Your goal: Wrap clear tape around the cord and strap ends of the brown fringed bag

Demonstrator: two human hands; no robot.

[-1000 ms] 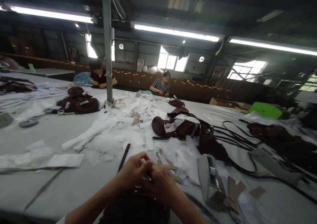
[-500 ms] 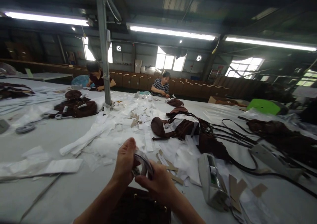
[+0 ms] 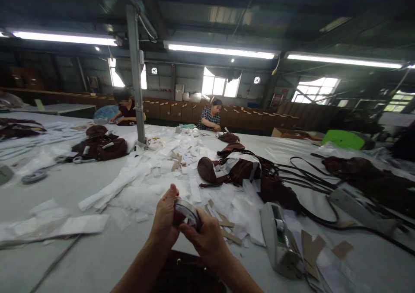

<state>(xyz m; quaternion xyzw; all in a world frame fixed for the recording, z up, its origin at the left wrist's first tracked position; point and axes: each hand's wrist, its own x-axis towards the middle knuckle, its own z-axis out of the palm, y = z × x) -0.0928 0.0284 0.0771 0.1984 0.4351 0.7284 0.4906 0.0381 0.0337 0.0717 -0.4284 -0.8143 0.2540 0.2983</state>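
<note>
Between my two hands is a shiny grey curved band (image 3: pixel 188 210), arched like a loop; its exact kind I cannot make out. My left hand (image 3: pixel 167 213) is closed on its left end, thumb pointing up. The right hand (image 3: pixel 205 234) wraps round the other end, thumb on the near side. Just below them, at the table's near edge, lies a dark brown bag (image 3: pixel 184 273) with small brass-coloured fittings, partly covered by my forearms. A grey tape dispenser (image 3: pixel 279 241) stands to the right of my right hand.
White wrapping paper (image 3: pixel 142 189) and tan card strips (image 3: pixel 313 250) litter the table. Brown bags (image 3: pixel 236 167) with long straps lie beyond, more (image 3: pixel 100 144) at left. A grey coil (image 3: pixel 34 177) lies far left. A metal post (image 3: pixel 136 77) rises ahead; two people work across the table.
The grey band has tilted and flattened a little between my hands, which stay closed on it. The whole view has shifted slightly. Across the table, both people's arms have moved.
</note>
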